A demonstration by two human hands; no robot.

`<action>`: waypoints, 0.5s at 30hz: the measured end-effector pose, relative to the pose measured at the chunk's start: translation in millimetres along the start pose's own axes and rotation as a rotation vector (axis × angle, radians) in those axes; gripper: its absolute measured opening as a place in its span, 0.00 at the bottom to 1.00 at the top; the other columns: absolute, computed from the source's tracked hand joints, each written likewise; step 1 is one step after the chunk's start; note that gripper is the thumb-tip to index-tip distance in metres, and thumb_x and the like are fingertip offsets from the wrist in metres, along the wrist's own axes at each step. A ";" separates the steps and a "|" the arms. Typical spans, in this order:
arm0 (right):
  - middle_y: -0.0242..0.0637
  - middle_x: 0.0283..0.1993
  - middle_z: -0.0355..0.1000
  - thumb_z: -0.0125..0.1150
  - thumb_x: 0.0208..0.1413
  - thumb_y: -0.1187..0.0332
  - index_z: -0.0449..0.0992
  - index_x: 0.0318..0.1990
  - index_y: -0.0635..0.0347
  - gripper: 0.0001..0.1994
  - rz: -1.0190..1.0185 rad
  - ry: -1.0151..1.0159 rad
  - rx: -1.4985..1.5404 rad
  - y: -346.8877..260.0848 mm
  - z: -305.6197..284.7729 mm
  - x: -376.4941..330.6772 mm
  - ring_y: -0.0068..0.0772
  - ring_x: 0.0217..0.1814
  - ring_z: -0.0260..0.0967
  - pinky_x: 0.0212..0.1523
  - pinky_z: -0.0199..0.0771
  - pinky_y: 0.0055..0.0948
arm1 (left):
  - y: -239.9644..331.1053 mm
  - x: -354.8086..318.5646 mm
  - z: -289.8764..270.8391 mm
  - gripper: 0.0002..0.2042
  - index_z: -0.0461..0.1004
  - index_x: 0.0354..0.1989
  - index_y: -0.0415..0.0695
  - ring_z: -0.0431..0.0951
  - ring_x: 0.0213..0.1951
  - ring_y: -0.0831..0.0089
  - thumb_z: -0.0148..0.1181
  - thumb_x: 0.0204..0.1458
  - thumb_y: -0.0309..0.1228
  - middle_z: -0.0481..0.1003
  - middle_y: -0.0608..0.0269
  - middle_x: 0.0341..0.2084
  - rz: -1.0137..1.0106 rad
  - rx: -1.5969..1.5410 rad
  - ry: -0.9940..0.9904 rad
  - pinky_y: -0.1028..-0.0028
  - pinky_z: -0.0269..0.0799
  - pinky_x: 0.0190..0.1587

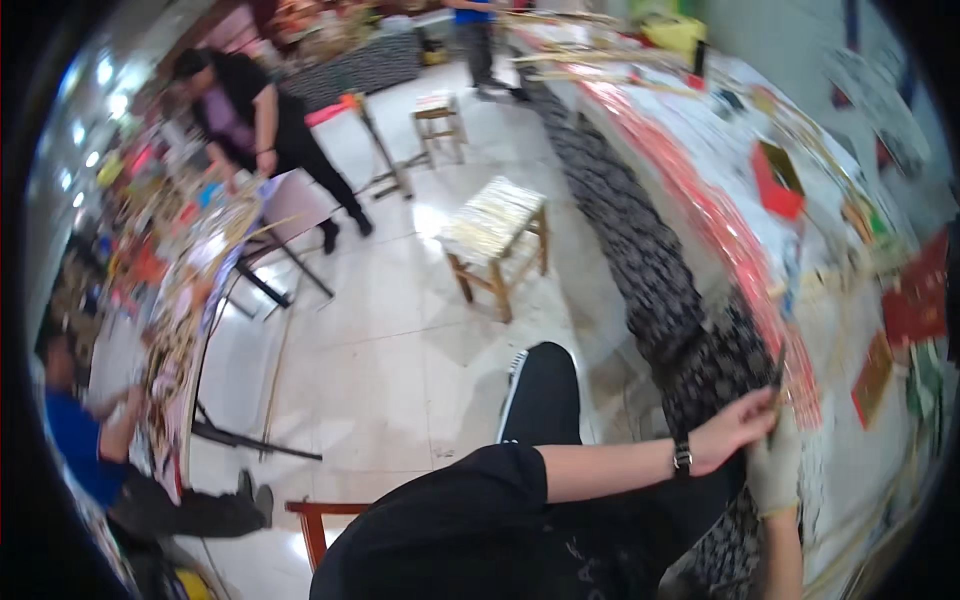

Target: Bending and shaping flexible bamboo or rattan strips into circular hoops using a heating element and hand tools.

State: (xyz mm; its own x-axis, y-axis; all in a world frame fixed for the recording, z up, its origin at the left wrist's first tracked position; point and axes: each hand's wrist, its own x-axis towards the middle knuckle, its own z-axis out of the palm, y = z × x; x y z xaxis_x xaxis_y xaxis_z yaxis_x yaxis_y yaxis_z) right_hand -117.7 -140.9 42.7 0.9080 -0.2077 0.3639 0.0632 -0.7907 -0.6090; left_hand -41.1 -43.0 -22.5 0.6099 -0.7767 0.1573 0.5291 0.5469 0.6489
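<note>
My left hand, bare and with a dark watch at the wrist, reaches across to the right. Its fingers are closed at a thin dark tool that points away from me. Right beside it is my right hand in a pale glove, close to those fingertips. The glove's fingers are blurred and partly covered, so their grip does not show. Both hands are by the near edge of the long worktable, next to a bundle of thin reddish strips lying along that edge.
On the worktable lie a red and gold folded card and long pale sticks. Dark patterned cloth hangs along its side. A wooden stool stands ahead. People work at a cluttered table on the left.
</note>
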 end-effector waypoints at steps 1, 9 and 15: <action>0.53 0.47 0.73 0.52 0.58 0.75 0.68 0.57 0.67 0.19 0.090 -0.049 0.058 5.2 -7.9 11.4 0.48 0.51 0.74 0.50 0.73 0.40 | 6.2 -0.4 -0.5 0.21 0.63 0.65 0.43 0.65 0.61 0.78 0.55 0.64 0.30 0.68 0.65 0.57 0.016 0.063 0.004 0.72 0.59 0.65; 0.48 0.40 0.72 0.56 0.55 0.77 0.70 0.51 0.66 0.15 -0.057 -0.113 -0.226 72.3 -31.9 29.0 0.42 0.42 0.71 0.47 0.71 0.34 | 8.4 -61.4 -130.6 0.11 0.67 0.42 0.43 0.64 0.23 0.81 0.59 0.52 0.23 0.62 0.76 0.19 -0.049 0.581 0.196 0.74 0.63 0.26; 0.46 0.33 0.72 0.60 0.54 0.77 0.73 0.46 0.66 0.11 -0.197 -0.155 -0.409 91.5 -29.4 48.6 0.39 0.36 0.70 0.42 0.71 0.34 | 21.8 -113.7 -152.4 0.12 0.69 0.41 0.42 0.64 0.23 0.79 0.55 0.46 0.20 0.63 0.72 0.19 -0.125 0.882 0.304 0.74 0.64 0.27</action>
State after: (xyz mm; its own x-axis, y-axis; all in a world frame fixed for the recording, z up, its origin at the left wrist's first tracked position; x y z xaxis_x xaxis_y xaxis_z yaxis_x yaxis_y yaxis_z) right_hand -80.0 -240.2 25.4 0.9482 0.0328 0.3161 0.1005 -0.9745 -0.2005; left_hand -9.0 104.9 -139.8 0.7725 -0.6309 -0.0718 0.0393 -0.0654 0.9971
